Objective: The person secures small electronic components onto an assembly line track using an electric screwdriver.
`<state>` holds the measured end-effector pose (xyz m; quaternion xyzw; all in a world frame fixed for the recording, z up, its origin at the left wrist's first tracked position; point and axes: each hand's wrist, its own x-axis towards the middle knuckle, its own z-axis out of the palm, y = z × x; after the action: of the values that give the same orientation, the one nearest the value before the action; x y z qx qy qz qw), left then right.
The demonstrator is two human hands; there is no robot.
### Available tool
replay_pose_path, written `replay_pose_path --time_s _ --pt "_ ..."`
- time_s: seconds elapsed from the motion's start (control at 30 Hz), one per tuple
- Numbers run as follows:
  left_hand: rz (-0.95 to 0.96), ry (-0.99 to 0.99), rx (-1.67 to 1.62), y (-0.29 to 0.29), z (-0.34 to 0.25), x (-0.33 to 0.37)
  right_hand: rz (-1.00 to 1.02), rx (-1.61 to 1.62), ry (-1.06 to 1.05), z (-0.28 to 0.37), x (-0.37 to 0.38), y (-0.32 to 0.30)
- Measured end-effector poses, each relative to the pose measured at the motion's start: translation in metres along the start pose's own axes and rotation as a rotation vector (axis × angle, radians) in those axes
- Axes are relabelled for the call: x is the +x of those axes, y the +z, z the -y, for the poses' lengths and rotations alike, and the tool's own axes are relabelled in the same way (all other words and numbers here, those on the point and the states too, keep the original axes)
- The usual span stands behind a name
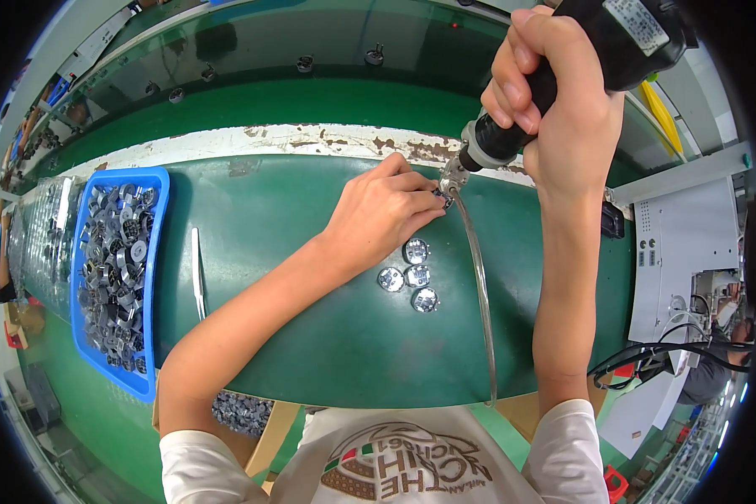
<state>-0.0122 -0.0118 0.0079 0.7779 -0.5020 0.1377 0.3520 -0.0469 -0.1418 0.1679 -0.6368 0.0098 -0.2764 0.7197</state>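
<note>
My right hand (554,92) is wrapped round a black electric screwdriver (504,134), tilted so its metal nose points down and left. A clear tube (479,286) runs from that nose over the mat to the table's front edge. With its fingertips, my left hand (386,202) grips a small round metal part (443,197) right at the tip of the screwdriver; fingers and tool hide most of this part. Several similar round silver parts (417,275) lie grouped on the green mat, nearer to me.
A blue tray (161,277) full of small grey round parts stands at the left, with white tweezers (197,269) beside it. Beyond a chipped white ledge (294,139), a green conveyor (311,101) carries several parts. A grey machine (685,235) with black cables stands right.
</note>
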Motion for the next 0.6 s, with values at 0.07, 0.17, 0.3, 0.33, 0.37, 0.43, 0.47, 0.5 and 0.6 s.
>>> replay_pose_path --time_s 0.07,0.17,0.3,0.33,0.37,0.43,0.47,0.5,0.6 --pt "0.003 -0.016 -0.002 -0.001 0.001 -0.002 0.000 0.010 0.003 -0.011 0.000 -0.007" --pt "-0.018 -0.027 -0.029 0.001 0.002 -0.003 0.102 -0.017 -0.097 -0.005 0.013 -0.025" --pt "-0.037 -0.021 -0.051 0.002 0.006 -0.005 0.291 0.148 -0.154 0.023 0.010 -0.039" --pt "-0.067 -0.017 -0.081 0.002 0.005 -0.002 0.299 0.152 -0.175 0.030 0.007 -0.040" --pt "-0.096 -0.014 -0.112 0.002 0.005 0.000 0.306 0.155 -0.197 0.034 0.005 -0.040" --pt "-0.112 -0.048 -0.176 -0.003 0.004 0.004 0.318 0.146 -0.208 0.037 0.004 -0.041" --pt "-0.127 -0.084 -0.239 -0.006 0.003 0.006 0.330 0.139 -0.219 0.038 0.004 -0.041" --pt "-0.125 -0.081 -0.239 -0.005 0.001 0.008 0.327 0.138 -0.221 0.038 0.003 -0.041" --pt "-0.233 -0.126 -0.306 -0.006 0.002 0.006 0.295 0.122 -0.200 0.028 0.001 -0.031"
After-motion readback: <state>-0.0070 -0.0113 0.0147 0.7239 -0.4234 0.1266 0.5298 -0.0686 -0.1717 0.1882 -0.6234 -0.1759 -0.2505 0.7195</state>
